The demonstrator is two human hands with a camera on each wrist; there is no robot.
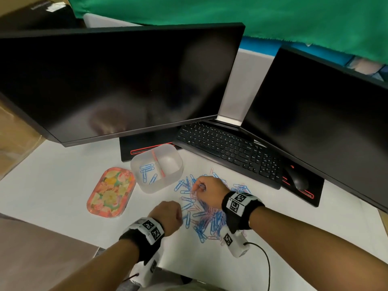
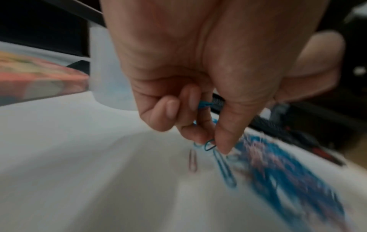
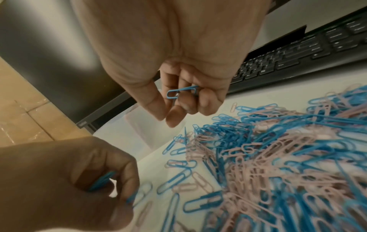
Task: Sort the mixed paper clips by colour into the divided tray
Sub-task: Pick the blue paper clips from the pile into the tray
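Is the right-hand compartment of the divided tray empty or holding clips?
Empty: the divided tray shows bare plastic right of its divider; blue clips lie only left.

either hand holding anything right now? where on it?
Both. Right hand curls round a blue paper clip at one end, the other end sticking out. Left hand pinches blue clips near their tops; count unclear.

Counts: 2 monitors (image 1: 117, 80), 1 keyboard (image 1: 228, 150), 1 mouse (image 1: 299, 179), 1 divided tray (image 1: 168, 181) with 2 compartments, 1 floral tin (image 1: 111, 192), 2 hands in view, left hand (image 1: 168, 216) and right hand (image 1: 207, 191). Left compartment holds roughly 5 blue clips (image 1: 147, 172); right compartment shows none. Loose pile of paper clips (image 1: 207, 215) on the desk comes in 2 colours, blue and pink, too many and too tangled to count.
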